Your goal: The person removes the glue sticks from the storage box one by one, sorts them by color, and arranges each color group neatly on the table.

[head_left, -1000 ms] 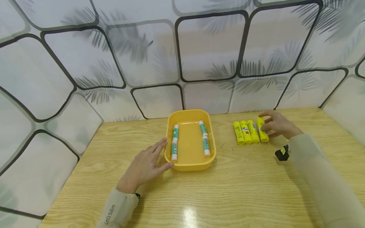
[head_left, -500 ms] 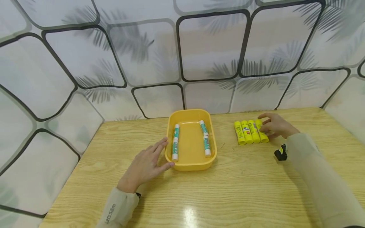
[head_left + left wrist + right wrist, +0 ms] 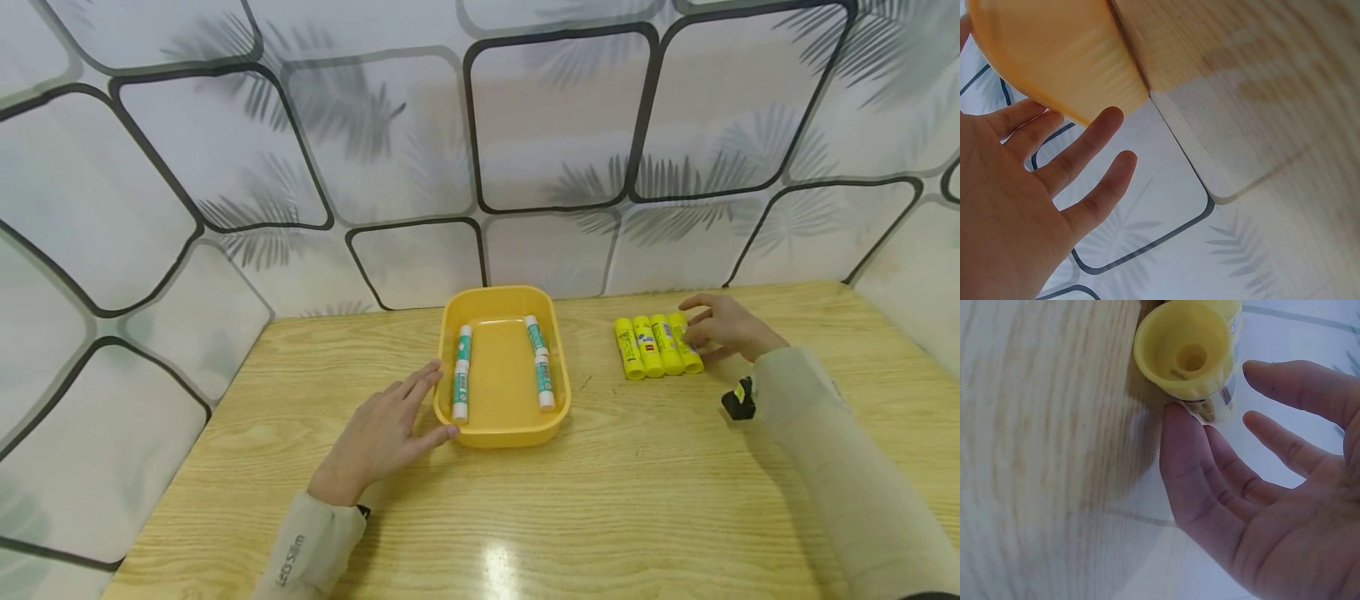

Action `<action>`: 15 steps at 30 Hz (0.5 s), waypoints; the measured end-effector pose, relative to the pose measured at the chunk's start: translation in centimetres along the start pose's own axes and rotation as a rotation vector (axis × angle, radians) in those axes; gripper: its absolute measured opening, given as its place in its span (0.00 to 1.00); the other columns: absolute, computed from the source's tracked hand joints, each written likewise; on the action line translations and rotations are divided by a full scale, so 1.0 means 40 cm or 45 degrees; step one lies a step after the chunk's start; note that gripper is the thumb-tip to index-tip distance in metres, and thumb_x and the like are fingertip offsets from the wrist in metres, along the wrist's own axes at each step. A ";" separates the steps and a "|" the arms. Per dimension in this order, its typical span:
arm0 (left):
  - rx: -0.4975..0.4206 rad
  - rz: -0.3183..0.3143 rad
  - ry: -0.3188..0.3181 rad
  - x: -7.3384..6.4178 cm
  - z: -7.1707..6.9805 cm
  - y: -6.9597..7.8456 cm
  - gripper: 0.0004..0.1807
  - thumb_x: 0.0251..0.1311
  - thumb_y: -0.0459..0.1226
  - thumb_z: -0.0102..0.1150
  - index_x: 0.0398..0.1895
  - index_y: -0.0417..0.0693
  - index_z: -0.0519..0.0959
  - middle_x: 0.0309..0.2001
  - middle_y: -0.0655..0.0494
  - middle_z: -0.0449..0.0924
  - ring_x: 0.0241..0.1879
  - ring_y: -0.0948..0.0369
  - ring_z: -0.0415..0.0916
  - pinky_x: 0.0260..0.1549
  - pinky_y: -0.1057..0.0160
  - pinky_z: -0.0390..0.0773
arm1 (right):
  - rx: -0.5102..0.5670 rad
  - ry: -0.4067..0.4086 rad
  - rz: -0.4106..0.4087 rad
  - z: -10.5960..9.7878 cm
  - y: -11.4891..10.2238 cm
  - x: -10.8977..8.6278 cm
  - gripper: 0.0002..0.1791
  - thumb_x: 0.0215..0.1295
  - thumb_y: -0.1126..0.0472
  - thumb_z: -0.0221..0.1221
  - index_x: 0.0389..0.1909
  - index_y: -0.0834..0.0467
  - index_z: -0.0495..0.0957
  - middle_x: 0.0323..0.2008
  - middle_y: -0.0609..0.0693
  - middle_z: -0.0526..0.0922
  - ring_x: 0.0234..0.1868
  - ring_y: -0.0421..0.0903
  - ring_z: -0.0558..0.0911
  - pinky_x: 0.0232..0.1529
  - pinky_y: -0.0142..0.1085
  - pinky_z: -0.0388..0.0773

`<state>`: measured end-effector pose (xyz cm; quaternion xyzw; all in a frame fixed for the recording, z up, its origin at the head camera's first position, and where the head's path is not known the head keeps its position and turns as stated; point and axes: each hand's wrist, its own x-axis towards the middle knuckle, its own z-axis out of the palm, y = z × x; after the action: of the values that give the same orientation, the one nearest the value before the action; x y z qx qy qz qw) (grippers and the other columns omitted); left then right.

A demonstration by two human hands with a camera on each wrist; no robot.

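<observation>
My left hand point(image 3: 381, 437) rests at the left edge of a yellow plastic tray point(image 3: 501, 438), fingers spread. In the left wrist view, fingertips point(image 3: 1110, 119) are close to the tray's wall point(image 3: 1085, 69). White and teal glue sticks point(image 3: 461, 375) lie inside along both long sides of the tray. Right of it, several yellow glue sticks point(image 3: 647, 346) lie side by side in a row. My right hand point(image 3: 731, 327) is at the rightmost yellow glue stick point(image 3: 688, 350). In the right wrist view a fingertip point(image 3: 1179, 419) touches that stick point(image 3: 1210, 394), with the other fingers apart from it.
The wooden table point(image 3: 555, 517) runs back to a wall covering point(image 3: 405, 167) with dark outlines and leaf prints. A small black device point(image 3: 739, 402) sits at the right sleeve's cuff.
The rightmost yellow glue stick has moved left and now lies against the row, the right hand shifting slightly with it. The left hand and the tray have stayed in place.
</observation>
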<state>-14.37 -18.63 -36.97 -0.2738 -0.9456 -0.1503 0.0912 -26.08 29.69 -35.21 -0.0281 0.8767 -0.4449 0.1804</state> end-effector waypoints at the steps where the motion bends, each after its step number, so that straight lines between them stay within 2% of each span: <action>1: 0.001 -0.002 -0.001 0.000 0.000 0.000 0.45 0.66 0.62 0.58 0.73 0.37 0.66 0.75 0.46 0.63 0.58 0.44 0.76 0.55 0.42 0.77 | 0.000 0.000 0.004 -0.001 0.000 0.000 0.38 0.70 0.69 0.55 0.73 0.75 0.46 0.64 0.81 0.58 0.41 0.50 0.79 0.45 0.52 0.85; 10: 0.005 -0.011 -0.012 0.001 -0.001 0.001 0.45 0.66 0.61 0.58 0.74 0.38 0.66 0.75 0.46 0.63 0.59 0.43 0.76 0.56 0.42 0.76 | 0.038 0.031 0.005 -0.007 0.004 -0.006 0.37 0.71 0.69 0.55 0.73 0.76 0.47 0.62 0.80 0.61 0.39 0.48 0.79 0.43 0.50 0.85; 15: -0.001 -0.020 -0.020 0.000 0.000 0.002 0.45 0.66 0.61 0.58 0.74 0.38 0.66 0.75 0.46 0.62 0.61 0.43 0.75 0.57 0.41 0.76 | 0.060 0.064 -0.010 -0.020 -0.013 -0.018 0.36 0.72 0.70 0.53 0.73 0.76 0.46 0.63 0.80 0.60 0.46 0.56 0.78 0.44 0.48 0.86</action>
<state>-14.35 -18.57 -36.93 -0.2675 -0.9483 -0.1494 0.0824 -25.74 30.14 -34.16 -0.0160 0.8701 -0.4668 0.1573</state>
